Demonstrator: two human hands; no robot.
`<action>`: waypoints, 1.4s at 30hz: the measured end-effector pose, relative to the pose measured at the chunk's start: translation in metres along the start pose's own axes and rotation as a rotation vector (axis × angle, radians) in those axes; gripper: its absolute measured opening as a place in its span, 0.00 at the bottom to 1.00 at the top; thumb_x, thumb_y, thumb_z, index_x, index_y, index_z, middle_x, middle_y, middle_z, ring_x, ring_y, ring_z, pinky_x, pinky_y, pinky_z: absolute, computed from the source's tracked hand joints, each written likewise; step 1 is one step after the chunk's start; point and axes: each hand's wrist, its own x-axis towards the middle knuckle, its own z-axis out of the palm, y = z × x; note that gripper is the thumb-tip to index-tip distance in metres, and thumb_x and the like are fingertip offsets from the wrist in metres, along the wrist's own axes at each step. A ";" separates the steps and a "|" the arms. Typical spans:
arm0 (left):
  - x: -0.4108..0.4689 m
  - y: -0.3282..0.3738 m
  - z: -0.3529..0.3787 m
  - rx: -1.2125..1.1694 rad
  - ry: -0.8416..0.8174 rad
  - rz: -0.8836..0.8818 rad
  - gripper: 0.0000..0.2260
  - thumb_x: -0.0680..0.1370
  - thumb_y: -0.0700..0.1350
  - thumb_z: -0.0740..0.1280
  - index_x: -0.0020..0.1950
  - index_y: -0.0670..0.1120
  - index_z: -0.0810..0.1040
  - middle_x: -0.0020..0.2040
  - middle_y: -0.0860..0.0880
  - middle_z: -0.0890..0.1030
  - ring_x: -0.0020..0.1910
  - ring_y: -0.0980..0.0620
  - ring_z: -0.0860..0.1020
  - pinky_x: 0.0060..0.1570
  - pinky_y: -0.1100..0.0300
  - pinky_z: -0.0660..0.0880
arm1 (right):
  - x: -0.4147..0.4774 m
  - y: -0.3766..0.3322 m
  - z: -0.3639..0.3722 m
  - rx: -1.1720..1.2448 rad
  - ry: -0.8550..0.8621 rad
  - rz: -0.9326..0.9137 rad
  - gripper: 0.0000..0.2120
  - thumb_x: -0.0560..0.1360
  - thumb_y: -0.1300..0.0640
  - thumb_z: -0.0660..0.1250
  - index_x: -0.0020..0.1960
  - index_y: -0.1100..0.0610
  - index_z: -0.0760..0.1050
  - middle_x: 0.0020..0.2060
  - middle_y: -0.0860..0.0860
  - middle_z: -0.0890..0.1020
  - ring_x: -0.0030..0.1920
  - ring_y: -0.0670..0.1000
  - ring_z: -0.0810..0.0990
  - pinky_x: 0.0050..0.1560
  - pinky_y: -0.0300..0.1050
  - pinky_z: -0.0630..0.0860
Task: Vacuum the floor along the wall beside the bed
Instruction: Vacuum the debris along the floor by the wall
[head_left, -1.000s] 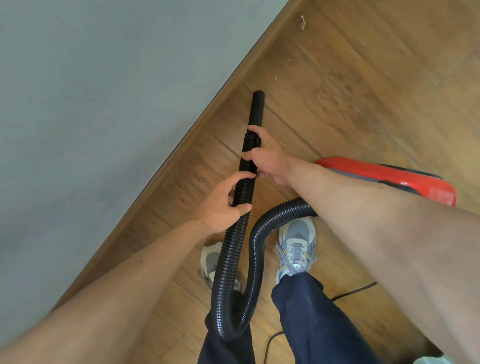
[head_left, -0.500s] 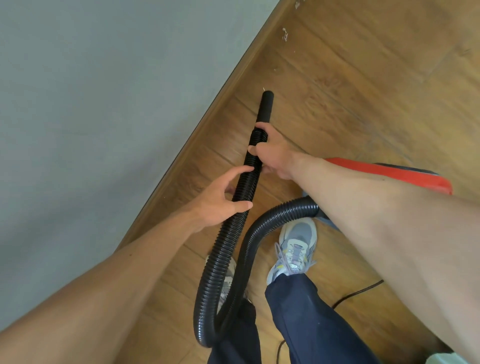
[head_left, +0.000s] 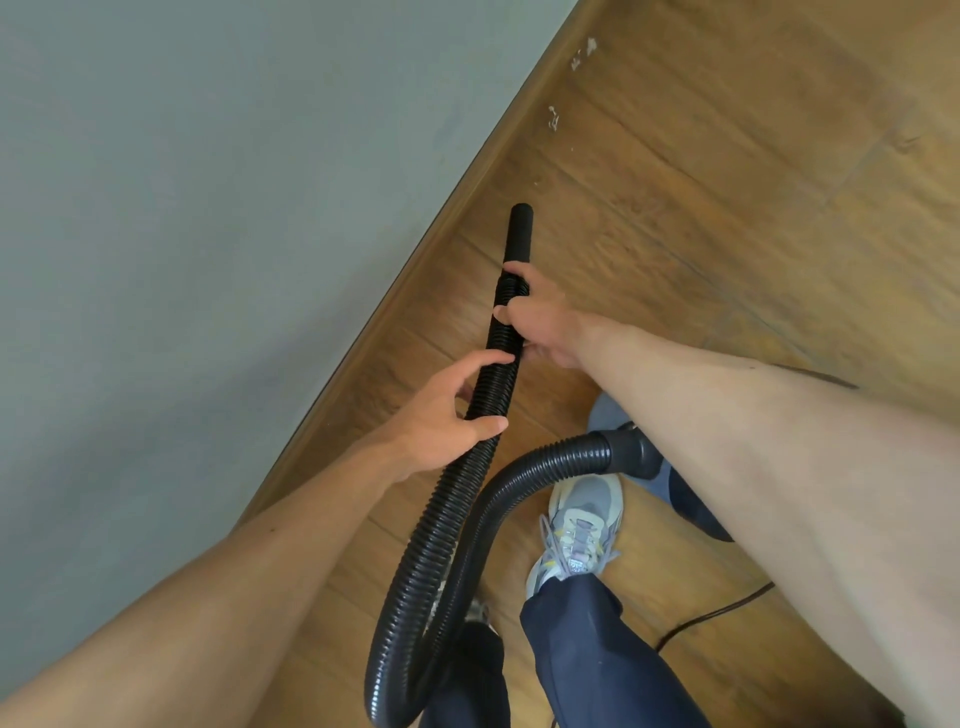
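The right hand (head_left: 540, 322) is gripping the black hose (head_left: 447, 519) just behind its smooth nozzle (head_left: 521, 231), with the fingers curled around it. The left hand (head_left: 441, 421) is holding the hose lower, thumb and fingers wrapping it. The nozzle is pointing along the wooden floor (head_left: 727, 208) near the wall (head_left: 208, 208). White crumbs (head_left: 553, 117) are lying further ahead.

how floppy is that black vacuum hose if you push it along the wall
Probably floppy: the ribbed hose sags into a loop below the left hand. The smooth nozzle looks rigid, so pushing from the right hand just behind it should steer it. Its ribs likely keep it from slipping.
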 end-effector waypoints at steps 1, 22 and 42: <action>0.001 0.002 0.001 0.005 0.003 -0.002 0.27 0.79 0.39 0.70 0.70 0.65 0.69 0.57 0.44 0.74 0.49 0.44 0.83 0.45 0.49 0.84 | -0.001 -0.001 -0.001 0.003 -0.002 0.000 0.31 0.80 0.69 0.59 0.77 0.46 0.59 0.56 0.54 0.73 0.44 0.50 0.77 0.36 0.48 0.77; -0.006 0.025 0.008 0.045 0.031 -0.014 0.26 0.79 0.38 0.69 0.71 0.62 0.69 0.54 0.54 0.75 0.54 0.52 0.78 0.58 0.46 0.79 | -0.025 -0.002 -0.005 0.022 -0.050 0.065 0.39 0.78 0.67 0.64 0.79 0.40 0.52 0.63 0.54 0.72 0.60 0.58 0.76 0.53 0.59 0.81; 0.011 0.051 -0.036 0.041 0.039 -0.006 0.25 0.79 0.39 0.69 0.71 0.61 0.69 0.51 0.54 0.75 0.47 0.56 0.76 0.44 0.61 0.78 | -0.001 -0.044 0.002 0.056 0.012 0.038 0.38 0.77 0.67 0.65 0.78 0.42 0.56 0.59 0.53 0.73 0.47 0.51 0.76 0.40 0.49 0.80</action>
